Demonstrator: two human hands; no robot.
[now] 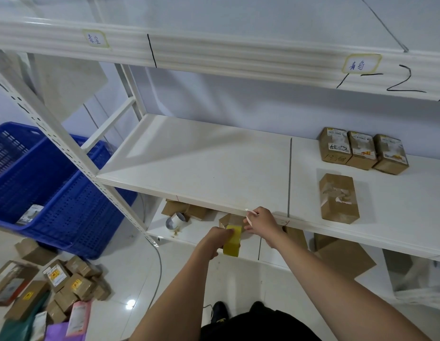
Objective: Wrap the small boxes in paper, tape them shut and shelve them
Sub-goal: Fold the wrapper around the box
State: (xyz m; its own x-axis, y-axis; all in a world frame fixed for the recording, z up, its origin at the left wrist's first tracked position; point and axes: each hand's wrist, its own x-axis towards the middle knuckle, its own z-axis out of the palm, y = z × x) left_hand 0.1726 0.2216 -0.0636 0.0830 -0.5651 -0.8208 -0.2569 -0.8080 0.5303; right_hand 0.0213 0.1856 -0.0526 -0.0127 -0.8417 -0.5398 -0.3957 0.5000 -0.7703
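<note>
On the lower shelf (251,252) our left hand (215,238) pinches the yellow box (231,243) while our right hand (262,221) fingers clamp a tape strip (248,219), which could easily curl and stick crooked.

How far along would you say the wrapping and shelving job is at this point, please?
Done: four wrapped boxes lie on the middle shelf. In hand: the left hand steadies a yellow box on brown paper while the right hand pinches a tape strip. Left: the floor pile.
</note>
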